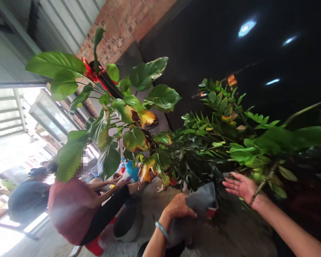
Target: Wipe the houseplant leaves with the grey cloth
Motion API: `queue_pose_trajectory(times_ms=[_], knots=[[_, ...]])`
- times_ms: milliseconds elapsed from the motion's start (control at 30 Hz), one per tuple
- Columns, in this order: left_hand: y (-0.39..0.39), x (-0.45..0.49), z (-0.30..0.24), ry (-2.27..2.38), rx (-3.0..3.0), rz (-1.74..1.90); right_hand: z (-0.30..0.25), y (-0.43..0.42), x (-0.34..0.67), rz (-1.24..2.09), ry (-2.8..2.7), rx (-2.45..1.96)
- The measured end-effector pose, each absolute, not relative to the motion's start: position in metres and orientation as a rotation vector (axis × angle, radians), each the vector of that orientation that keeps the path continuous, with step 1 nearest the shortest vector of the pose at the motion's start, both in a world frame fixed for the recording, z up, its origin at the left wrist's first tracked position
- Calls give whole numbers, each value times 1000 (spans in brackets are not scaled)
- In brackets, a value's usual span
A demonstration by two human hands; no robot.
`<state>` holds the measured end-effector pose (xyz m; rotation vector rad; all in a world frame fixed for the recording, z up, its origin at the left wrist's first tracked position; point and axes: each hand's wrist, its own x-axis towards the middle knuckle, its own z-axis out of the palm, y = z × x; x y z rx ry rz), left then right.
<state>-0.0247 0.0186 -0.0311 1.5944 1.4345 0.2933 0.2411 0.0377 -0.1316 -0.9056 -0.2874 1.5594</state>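
My left hand [178, 207], with a blue bracelet on its wrist, is closed on a grey cloth [200, 199] at the base of the potted plants. My right hand [240, 186] is open, palm up, with fingers spread under the stems of a dark green leafy plant [222, 142], and a thin stem crosses its wrist. A large-leaved plant [128, 117] with yellow-brown damaged leaves and a red ribbon [89, 71] stands to the left.
Another person in a dark red top [69, 207] reaches both hands toward the large-leaved plant. A grey round pot [127, 223] sits beside them. A brick wall [123, 25] and a dark glossy panel [243, 53] stand behind.
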Motion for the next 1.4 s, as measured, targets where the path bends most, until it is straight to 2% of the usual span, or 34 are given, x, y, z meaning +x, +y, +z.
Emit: queue_pose_trajectory(times_ms=[67, 167, 300, 367, 467, 600, 667, 767, 867, 1000, 1067, 1133, 1200, 1300, 1400], knots=[[10, -30, -18, 1332, 1530, 261, -130, 38, 246, 1628, -301, -909], [14, -31, 12, 1141, 1327, 550, -120, 36, 248, 1654, -261, -935], [33, -18, 14, 1270, 1347, 839, -115, 36, 244, 1656, -237, -933], [32, -13, -6, 1478, 1509, 744, -120, 38, 242, 1641, -251, -951], [13, -17, -37, 1677, 1721, 418, -128, 42, 241, 1626, -263, -976], [-9, -37, -34, 1480, 1671, 138, -129, 42, 241, 1645, -274, -983], [-7, -44, -15, 1334, 1562, 246, -125, 41, 241, 1655, -272, -991], [11, -40, 7, 1205, 1425, 624, -118, 38, 239, 1664, -271, -996], [27, -25, 1, 1332, 1422, 873, -114, 35, 236, 1672, -281, -995], [18, -17, -29, 1614, 1715, 498, -113, 33, 236, 1665, -278, -996], [4, -25, -35, 1523, 1712, 324, -112, 32, 237, 1668, -275, -987], [-5, -40, -30, 1354, 1595, 306, -109, 32, 239, 1681, -270, -977], [-6, -56, -16, 1195, 1424, 487, -106, 31, 240, 1696, -262, -973], [6, -67, 5, 1065, 1095, 1007, -103, 30, 240, 1691, -256, -971], [18, -53, 0, 1157, 649, 1302, -105, 31, 238, 1669, -263, -980]])
